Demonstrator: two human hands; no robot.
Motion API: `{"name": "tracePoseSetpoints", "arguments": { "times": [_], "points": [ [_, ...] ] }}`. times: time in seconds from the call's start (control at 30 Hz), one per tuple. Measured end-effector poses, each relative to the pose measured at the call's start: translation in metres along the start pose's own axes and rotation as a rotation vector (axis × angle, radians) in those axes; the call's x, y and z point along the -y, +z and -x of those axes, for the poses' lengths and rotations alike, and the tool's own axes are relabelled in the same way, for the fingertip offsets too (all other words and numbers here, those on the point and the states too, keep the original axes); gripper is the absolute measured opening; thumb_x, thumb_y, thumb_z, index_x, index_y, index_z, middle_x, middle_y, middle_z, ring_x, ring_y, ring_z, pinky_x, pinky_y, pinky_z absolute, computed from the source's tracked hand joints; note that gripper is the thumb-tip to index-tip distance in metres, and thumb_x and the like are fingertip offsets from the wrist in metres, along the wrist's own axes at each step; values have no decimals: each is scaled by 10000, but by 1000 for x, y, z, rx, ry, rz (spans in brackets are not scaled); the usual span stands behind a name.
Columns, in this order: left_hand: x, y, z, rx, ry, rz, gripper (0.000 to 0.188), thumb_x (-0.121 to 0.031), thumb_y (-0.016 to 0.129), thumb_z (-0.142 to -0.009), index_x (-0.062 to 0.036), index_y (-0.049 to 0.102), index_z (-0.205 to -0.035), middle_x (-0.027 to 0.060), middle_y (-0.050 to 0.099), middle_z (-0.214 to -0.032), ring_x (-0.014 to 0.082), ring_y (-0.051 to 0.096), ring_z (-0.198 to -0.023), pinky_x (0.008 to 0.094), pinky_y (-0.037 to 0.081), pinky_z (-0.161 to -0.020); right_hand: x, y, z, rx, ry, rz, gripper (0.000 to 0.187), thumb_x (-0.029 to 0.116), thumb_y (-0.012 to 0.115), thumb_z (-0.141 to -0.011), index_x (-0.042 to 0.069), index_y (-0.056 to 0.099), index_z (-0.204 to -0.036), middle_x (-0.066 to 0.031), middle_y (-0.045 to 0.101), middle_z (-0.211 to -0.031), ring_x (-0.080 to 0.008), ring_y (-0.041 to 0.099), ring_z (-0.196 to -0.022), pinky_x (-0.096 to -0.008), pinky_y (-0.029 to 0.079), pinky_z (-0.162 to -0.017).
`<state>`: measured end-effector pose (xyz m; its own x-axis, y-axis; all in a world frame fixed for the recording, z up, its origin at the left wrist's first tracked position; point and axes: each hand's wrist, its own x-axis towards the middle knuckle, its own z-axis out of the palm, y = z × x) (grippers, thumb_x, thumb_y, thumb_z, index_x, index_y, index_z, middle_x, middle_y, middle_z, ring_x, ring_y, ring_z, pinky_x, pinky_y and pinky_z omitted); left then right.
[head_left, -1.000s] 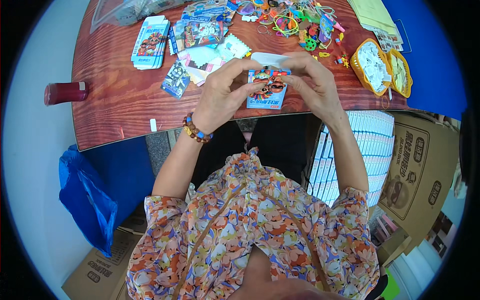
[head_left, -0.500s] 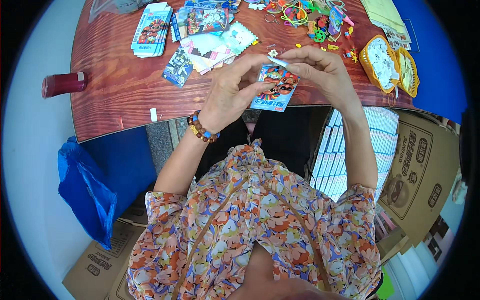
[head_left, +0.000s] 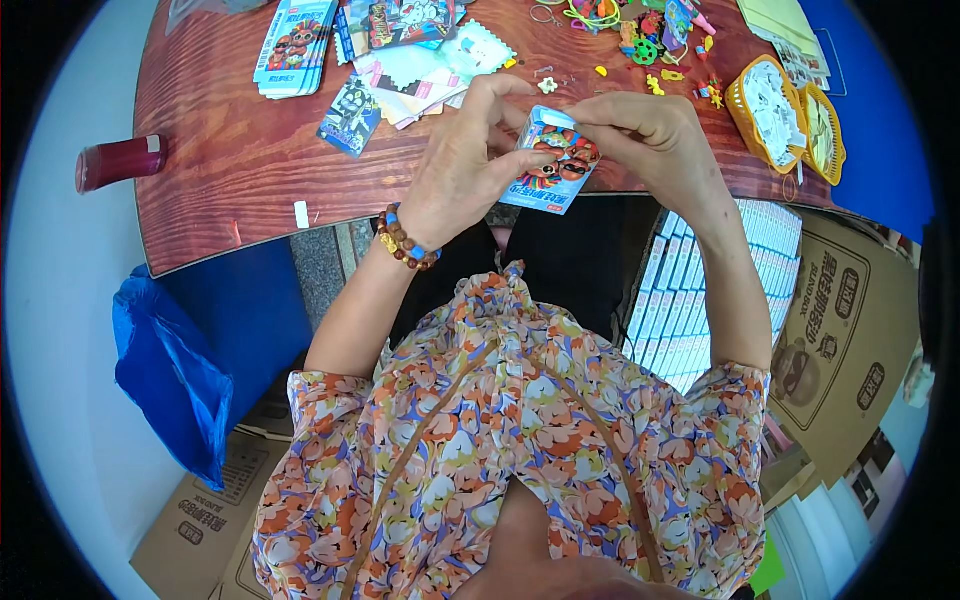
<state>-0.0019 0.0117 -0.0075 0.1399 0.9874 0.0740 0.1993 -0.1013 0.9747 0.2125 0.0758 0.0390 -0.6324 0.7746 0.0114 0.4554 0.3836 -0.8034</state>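
Observation:
A small blue cardboard box (head_left: 556,178) printed with cartoon figures is held over the table's near edge. My left hand (head_left: 462,160) grips it from the left side, thumb across its printed face and the other fingers behind. At its upper right corner, my right hand (head_left: 640,135) pinches the edge by the top flap, thumb and fingers pressed together. The pale top flap stands partly raised, and the inside of the box is hidden. Left of my hands, a dark blue picture card (head_left: 350,116) lies on the wooden table (head_left: 240,170).
Flat blue cartons (head_left: 295,50) are stacked at the back left, beside loose cards (head_left: 410,75). Small colourful toys (head_left: 650,45) spread at the back right, near yellow baskets (head_left: 762,125) of paper slips. A red jar (head_left: 120,163) stands left; packed white-blue boxes (head_left: 690,300) sit below right.
The box has opened out from nearly flat and shows its side. My right fingers have shifted to its upper right corner. The view has moved slightly.

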Motion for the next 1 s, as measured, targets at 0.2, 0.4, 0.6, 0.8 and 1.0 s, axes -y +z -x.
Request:
{"name": "tracePoseSetpoints", "arguments": {
  "times": [0.2,0.4,0.6,0.8,1.0],
  "points": [
    [-3,2,0,17,-9,-49,588,-84,793,-804,-61,463,-1290,101,636,-889,193,697,-767,318,552,-633,2,5,5,-75,-235,286,191,36,677,-875,-6,711,-1058,-100,738,-926,-204,716,-831,-301,556,-759],
    [1,1,0,59,41,-103,583,-90,794,-803,-74,468,-1286,93,628,-892,182,686,-763,320,541,-638,-7,7,5,-44,-177,206,188,42,677,-868,9,707,-1051,-131,720,-936,-292,709,-851,-352,559,-774],
    [3,3,2,39,28,-100,578,-89,801,-796,-80,478,-1275,84,625,-835,180,678,-720,312,530,-606,4,7,11,0,-235,440,223,54,684,-856,30,700,-1078,-111,717,-968,-306,702,-851,-369,563,-745],
    [2,7,0,32,-36,-25,586,-93,794,-804,-86,488,-1304,102,642,-855,169,677,-731,306,535,-637,7,9,21,-58,-249,452,252,87,712,-840,32,702,-1085,-102,716,-1020,-302,702,-851,-359,576,-723],
    [12,12,5,57,16,12,426,-73,732,-860,-79,610,-1269,96,682,-931,124,684,-757,277,538,-654,-16,18,33,-107,-146,46,323,31,665,-891,17,660,-1215,-110,676,-1181,-196,695,-1007,-319,583,-773]
  ]
}}
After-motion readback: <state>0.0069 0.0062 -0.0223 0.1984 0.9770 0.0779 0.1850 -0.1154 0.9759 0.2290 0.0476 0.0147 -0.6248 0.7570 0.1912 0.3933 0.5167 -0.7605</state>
